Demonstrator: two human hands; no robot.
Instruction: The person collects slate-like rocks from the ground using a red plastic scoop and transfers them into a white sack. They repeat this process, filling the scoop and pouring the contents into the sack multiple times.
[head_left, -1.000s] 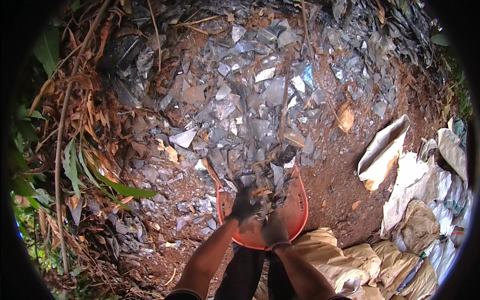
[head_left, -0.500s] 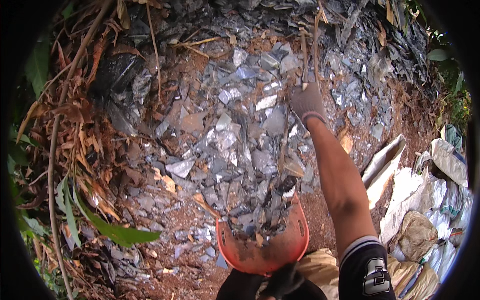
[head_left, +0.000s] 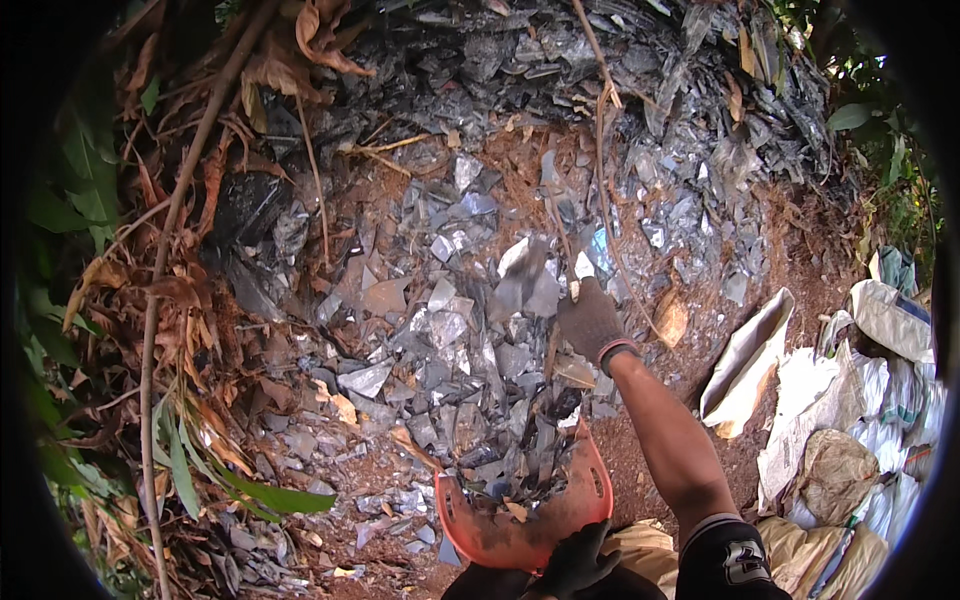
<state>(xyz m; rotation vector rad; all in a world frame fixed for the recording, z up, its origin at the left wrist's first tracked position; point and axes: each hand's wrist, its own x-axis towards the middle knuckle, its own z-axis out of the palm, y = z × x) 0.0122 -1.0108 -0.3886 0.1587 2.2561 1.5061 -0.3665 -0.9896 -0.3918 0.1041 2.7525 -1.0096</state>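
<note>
My right hand (head_left: 592, 318), in a brown-grey glove, is closed around a thin stick-like tool (head_left: 562, 235) that points away over the shards; its far end is blurred. A pale shard (head_left: 583, 266) shows by its fingertips. Broken dark and glassy shards (head_left: 440, 320) cover the reddish soil. Nearer me, an orange-red plastic scoop (head_left: 500, 540) with side hand slots lies open toward the pile, dark shards (head_left: 545, 450) at its mouth. Over its near rim, my left hand (head_left: 582, 560) in a dark glove grips the edge; some fingers are hidden.
A long branch (head_left: 165, 270) and dry leaves (head_left: 190, 330) line the left side. Another thin branch (head_left: 602, 150) crosses the pile's far right. White and tan sacks (head_left: 800, 420) lie at the right, near a brown leaf (head_left: 671, 318). Darker shards (head_left: 480, 60) heap up at the back.
My right hand has drawn back toward me and slightly left, bringing the thin tool over the shards. The left hand shows further up on the scoop's near rim. The view has shifted slightly.
</note>
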